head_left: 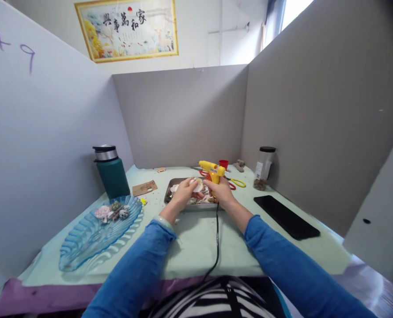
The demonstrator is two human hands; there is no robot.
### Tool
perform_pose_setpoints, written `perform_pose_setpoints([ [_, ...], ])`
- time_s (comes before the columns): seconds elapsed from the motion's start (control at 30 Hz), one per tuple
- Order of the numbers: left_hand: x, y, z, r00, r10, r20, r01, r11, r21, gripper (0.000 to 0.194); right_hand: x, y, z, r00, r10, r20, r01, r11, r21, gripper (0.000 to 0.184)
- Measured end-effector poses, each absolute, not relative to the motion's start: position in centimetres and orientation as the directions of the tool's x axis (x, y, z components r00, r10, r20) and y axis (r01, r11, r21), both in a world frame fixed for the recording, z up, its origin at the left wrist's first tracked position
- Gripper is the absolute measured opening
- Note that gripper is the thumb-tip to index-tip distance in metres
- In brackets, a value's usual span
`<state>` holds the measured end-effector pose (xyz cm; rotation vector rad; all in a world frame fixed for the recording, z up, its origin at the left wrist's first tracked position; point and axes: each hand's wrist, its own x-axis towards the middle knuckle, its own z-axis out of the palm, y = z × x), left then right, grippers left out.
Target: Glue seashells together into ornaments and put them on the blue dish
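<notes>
Left hand (184,192) holds a shell (196,184), right hand (221,191) glue gun (213,169), inside the near table edge (239,271).

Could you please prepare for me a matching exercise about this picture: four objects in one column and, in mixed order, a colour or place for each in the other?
1. glue gun
2. white piece
3. oval plate
4. tall bottle

A. see-through blue
B. dark teal, with a silvery collar
C. in the right hand
D. in the fingers of the left hand

Pairs: 1-C, 2-D, 3-A, 4-B
</notes>
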<state>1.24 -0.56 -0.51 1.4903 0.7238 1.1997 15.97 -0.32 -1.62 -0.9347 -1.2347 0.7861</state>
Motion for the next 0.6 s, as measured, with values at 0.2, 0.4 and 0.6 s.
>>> perform_pose_setpoints([
  [0.2, 1.31, -0.71, -0.44, 0.308, 0.895, 0.323, -0.138, -0.294, 0.946, 0.035, 16.03, -0.33, -1.76, 0.184, 0.892, 0.414, 0.041, 0.414, -0.91, 0.025],
  [0.4, 1.42, -1.07, -0.2, 0.276, 0.904, 0.326, -0.09, -0.314, 0.945, 0.034, 16.07, -0.4, -1.77, 0.187, 0.893, 0.41, 0.057, 0.407, -0.912, 0.028],
  [0.6, 1.44, -1.04, -0.25, 0.257, 0.893, 0.369, 0.004, -0.383, 0.924, 0.03, 15.98, -0.53, -1.68, 0.202, 0.881, 0.427, 0.065, 0.424, -0.904, 0.028],
])
